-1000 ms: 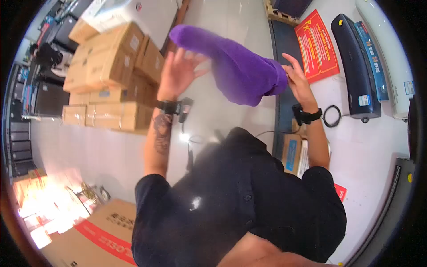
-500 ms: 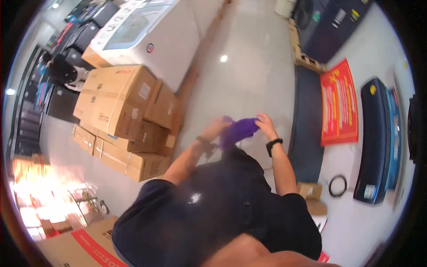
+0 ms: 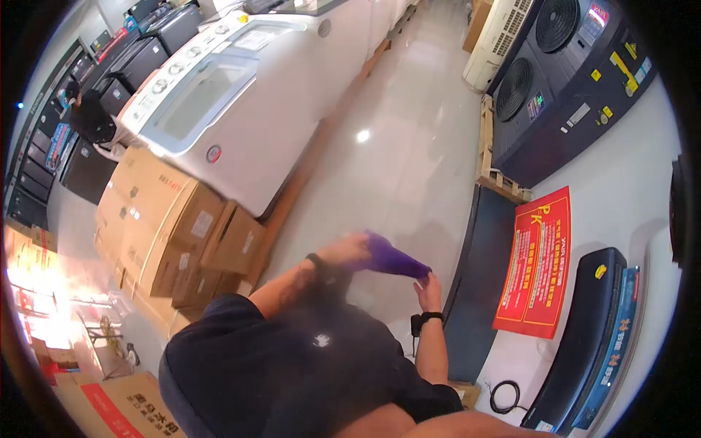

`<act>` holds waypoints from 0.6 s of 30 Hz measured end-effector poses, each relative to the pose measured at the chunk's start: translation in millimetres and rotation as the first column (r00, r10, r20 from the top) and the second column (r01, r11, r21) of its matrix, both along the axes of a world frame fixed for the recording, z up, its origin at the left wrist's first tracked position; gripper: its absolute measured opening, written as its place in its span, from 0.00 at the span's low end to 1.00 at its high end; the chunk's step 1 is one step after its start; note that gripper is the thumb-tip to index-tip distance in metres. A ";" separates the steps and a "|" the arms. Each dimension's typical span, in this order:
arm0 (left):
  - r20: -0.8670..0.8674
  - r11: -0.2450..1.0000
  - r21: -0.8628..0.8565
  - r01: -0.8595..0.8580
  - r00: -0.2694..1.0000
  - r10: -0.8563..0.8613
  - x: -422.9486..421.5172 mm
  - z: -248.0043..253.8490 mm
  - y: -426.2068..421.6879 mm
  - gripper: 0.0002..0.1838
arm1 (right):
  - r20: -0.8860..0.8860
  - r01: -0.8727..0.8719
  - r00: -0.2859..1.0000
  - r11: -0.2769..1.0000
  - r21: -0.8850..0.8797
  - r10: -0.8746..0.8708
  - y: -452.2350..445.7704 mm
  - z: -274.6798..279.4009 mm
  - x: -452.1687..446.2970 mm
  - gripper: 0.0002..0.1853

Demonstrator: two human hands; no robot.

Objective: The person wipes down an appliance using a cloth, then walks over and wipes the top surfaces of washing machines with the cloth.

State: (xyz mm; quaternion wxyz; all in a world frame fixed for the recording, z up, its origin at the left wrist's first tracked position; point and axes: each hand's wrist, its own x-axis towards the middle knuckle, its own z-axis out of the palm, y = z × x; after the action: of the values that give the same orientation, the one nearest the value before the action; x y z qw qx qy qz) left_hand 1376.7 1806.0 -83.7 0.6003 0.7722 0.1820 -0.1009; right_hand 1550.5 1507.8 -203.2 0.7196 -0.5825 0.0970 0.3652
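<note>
A purple cloth (image 3: 394, 259) is stretched between my two hands in front of my dark shirt. My left hand (image 3: 349, 250) is closed on its left end, slightly blurred, with a dark band on the wrist. At the cloth's narrow right end, my right hand (image 3: 429, 289) pinches the corner between its fingers; a black watch is on that wrist. The cloth hangs over the shiny floor, touching nothing else.
Stacked cartons (image 3: 157, 219) and a white washing machine (image 3: 248, 109) stand at the left. Another person (image 3: 93, 124) is behind them. On the right are a red poster (image 3: 537, 263), a dark fan unit (image 3: 558, 80), a wooden pallet (image 3: 487, 146) and a long dark appliance (image 3: 580, 343).
The purple cloth, spread and raised a second ago, is now lower and bunched narrower. My left hand, open then, has closed on it. The view has shifted up the aisle.
</note>
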 end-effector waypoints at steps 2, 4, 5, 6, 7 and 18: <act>0.088 0.997 0.040 0.060 0.994 -0.063 32.9 18.5 32.3 0.17 | -0.008 0.075 0.997 0.988 0.137 -0.075 21.1 0.0 34.7 0.12; 0.221 0.978 -0.202 0.053 0.975 -0.007 50.6 53.0 55.2 0.18 | 0.683 -0.104 0.643 0.923 -0.370 0.346 47.7 22.9 58.6 0.11; 0.224 0.979 -0.201 0.024 0.974 0.022 61.9 53.0 68.0 0.18 | 0.763 -0.018 0.249 0.791 -0.612 0.596 58.4 42.2 78.5 0.11; 0.235 0.980 -0.199 -0.009 0.970 0.057 73.5 55.3 83.8 0.19 | 0.633 -0.228 0.694 0.939 -0.259 0.343 74.7 21.3 105.0 0.09; 0.252 0.984 -0.175 -0.044 0.964 0.088 84.8 61.7 113.5 0.20 | 0.236 -0.048 0.972 0.985 0.165 0.008 89.7 -2.3 132.3 0.09; 0.182 0.723 -0.038 -0.690 0.707 0.684 95.7 -36.3 251.8 0.33 | 0.287 -0.467 0.852 0.884 0.038 0.438 305.7 48.5 272.4 0.20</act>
State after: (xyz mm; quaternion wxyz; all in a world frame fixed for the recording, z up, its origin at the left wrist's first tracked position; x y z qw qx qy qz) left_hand 1472.4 2057.8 -120.0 0.5960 0.6648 0.4017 0.2037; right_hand 1822.9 1813.5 -154.8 0.6497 -0.5939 -0.1613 0.4462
